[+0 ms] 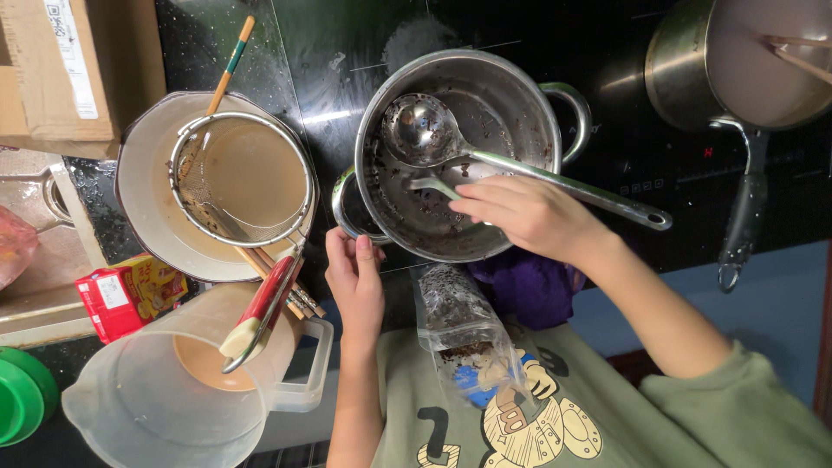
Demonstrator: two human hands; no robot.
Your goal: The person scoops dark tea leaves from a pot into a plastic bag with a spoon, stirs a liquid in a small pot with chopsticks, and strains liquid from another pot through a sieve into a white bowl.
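Scraping steel pot | right hand pinches pale spoon inside, ladle just beyond | left hand clamps near rim | plastic bag beneath | best tilt steady, scrape gently

A ladle lies in the pot, right of the strainer.

light: bright overhead | glare: steel pot, wet black hob | focus: sharp | edges: slightly bowed
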